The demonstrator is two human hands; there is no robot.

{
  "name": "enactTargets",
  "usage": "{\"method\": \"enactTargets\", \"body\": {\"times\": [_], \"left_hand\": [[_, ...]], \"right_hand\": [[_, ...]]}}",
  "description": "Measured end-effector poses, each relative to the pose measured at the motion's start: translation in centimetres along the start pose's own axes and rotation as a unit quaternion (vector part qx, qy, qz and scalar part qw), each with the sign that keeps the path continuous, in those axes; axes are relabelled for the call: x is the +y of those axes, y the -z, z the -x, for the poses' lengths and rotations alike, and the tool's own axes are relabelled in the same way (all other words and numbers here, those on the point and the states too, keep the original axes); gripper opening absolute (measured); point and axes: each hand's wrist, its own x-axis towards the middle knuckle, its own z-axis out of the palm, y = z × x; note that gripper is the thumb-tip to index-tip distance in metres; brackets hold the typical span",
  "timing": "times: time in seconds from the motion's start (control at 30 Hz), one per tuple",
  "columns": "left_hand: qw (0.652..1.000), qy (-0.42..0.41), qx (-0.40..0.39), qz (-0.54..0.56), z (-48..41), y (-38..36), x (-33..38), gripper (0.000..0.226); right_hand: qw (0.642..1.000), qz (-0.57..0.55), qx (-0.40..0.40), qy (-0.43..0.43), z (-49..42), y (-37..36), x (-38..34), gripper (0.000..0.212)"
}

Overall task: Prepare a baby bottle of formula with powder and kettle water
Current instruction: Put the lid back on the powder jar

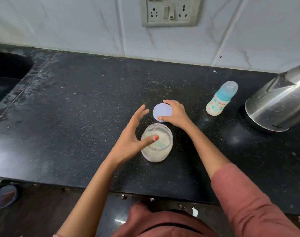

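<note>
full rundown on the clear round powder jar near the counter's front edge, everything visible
The clear round plastic jar stands upright and open on the black speckled stone counter. It is partly filled with pale cream powder; a pale blue-green shape, maybe a scoop, shows inside. The left hand hangs open over it, thumb across the mouth; contact cannot be told. Its flat pale lilac lid is just behind, off the jar, gripped by the right hand.

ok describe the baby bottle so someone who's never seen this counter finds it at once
On the black counter, find the steel kettle at the right edge. The baby bottle stands just left of it. Unlike the open powder jar, it has a teal collar under a clear cap.
</note>
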Motion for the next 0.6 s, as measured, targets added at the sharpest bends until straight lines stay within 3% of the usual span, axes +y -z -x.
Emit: {"method": "enactTargets", "body": {"times": [0.1, 0.23, 0.6], "left_hand": [[0.999, 0.014, -0.049, -0.002, 0.5, -0.3, -1.4, 0.105], [0.996, 0.023, -0.089, 0.018, 0.8, -0.8, -2.1, 0.105], [0.998, 0.022, -0.057, -0.031, 0.3, -1.4, -3.5, 0.102]], "right_hand": [[0.994, 0.093, -0.056, -0.002, -0.9, -0.3, -0.4, 0.086], [0.986, 0.144, -0.088, -0.006, -1.6, -0.2, -1.0, 0.085], [0.992, 0.098, -0.079, -0.004, -0.5, 3.0, -3.3, 0.077]]}}
